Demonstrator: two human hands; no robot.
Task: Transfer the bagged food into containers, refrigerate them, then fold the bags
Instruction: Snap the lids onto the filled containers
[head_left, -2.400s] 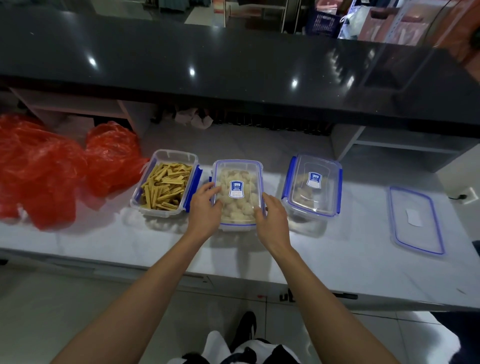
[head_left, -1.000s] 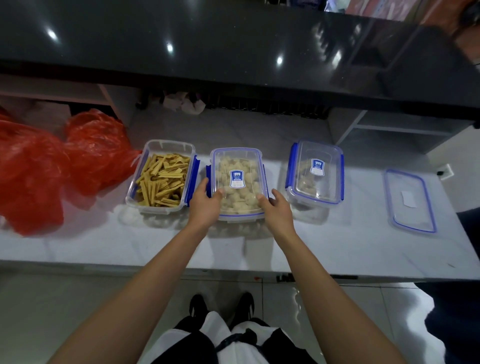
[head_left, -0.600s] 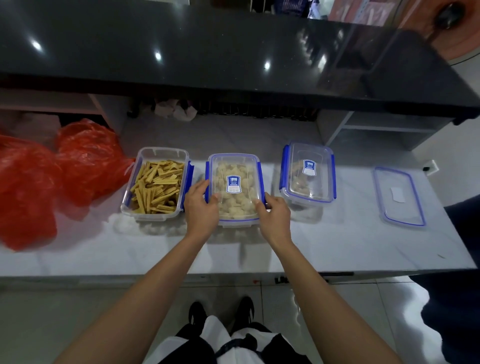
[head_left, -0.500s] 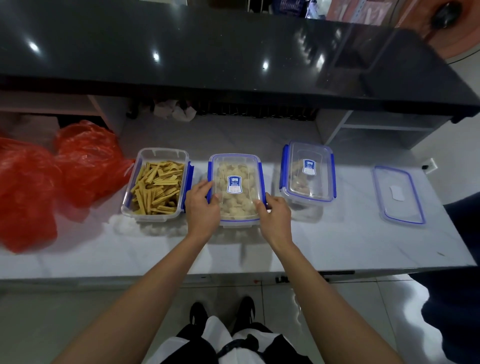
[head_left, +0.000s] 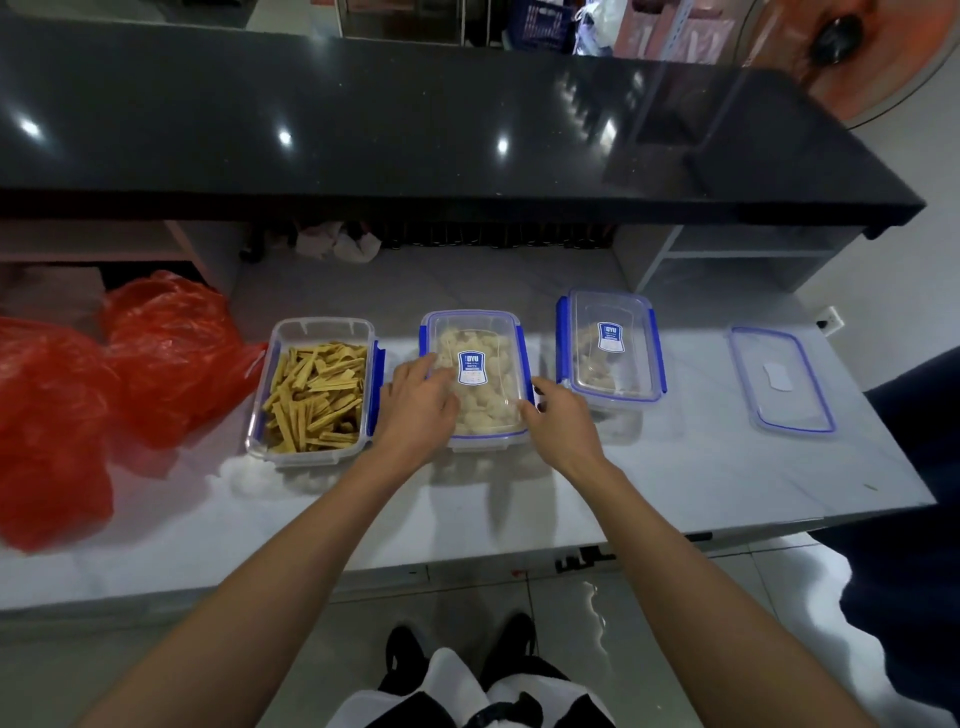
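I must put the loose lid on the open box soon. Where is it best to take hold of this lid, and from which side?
The loose lid lies flat on the counter, apart from the boxes, so nothing gives a way under its middle. Probably best to pinch its blue-rimmed near short edge from the person's side, with the right hand, which is nearer. Then carry it left to the open container of yellow sticks.

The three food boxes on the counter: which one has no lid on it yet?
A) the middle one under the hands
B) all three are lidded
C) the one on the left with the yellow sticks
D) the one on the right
C: the left box of yellow sticks is open on top, while the middle box and the right box each carry a clear blue-edged lid; a spare lid lies alone at far right.
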